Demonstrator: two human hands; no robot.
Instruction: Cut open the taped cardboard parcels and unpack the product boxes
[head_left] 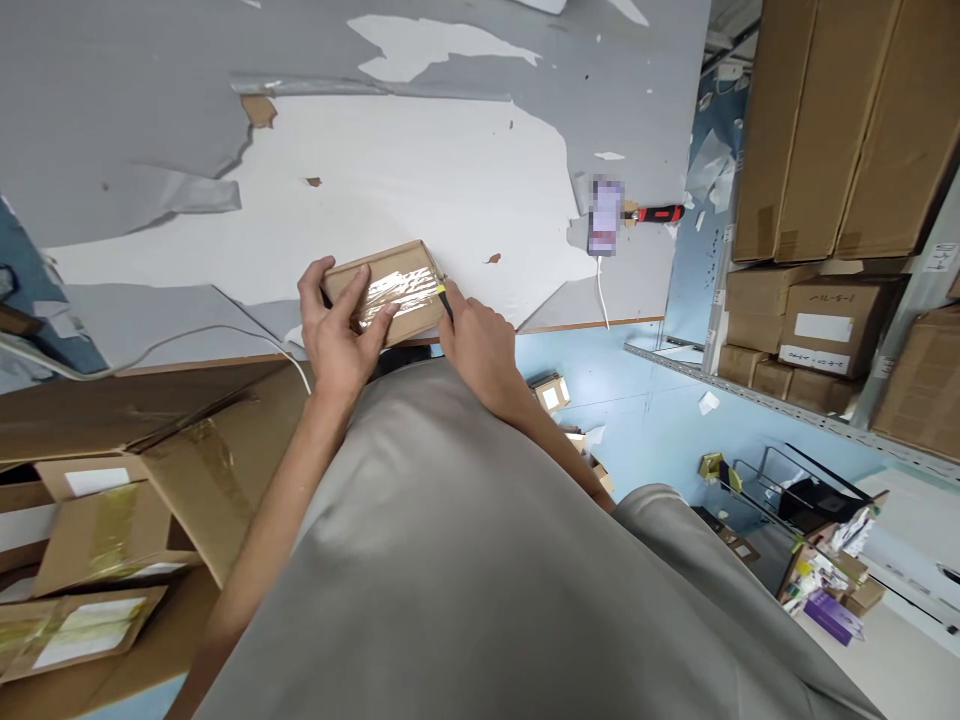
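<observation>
**Small flat brown cardboard box (401, 290) between your left hand (335, 330) and your right hand (480, 343)**

Your left forearm slants up from the lower left, and that hand is partly open, its fingers spread over the box's left part with the thumb along the near side, gripping it. Your right forearm comes in from the lower right; that hand is curled closed around a slim black-and-yellow cutter (444, 297), its front end at the box's right end. You cannot tell whether the tip has entered the cardboard.

The box sits tilted at the near edge of the grey tabletop with a torn white patch (435, 170); whether it rests there or is slightly lifted is unclear. Its top carries a glossy, wrinkled band of clear tape that catches the light.

Count one box in your hands, one cutter, one blurred purple-screened phone (606, 218) and, just right of it, one tool with a red-and-black handle (661, 214).
</observation>
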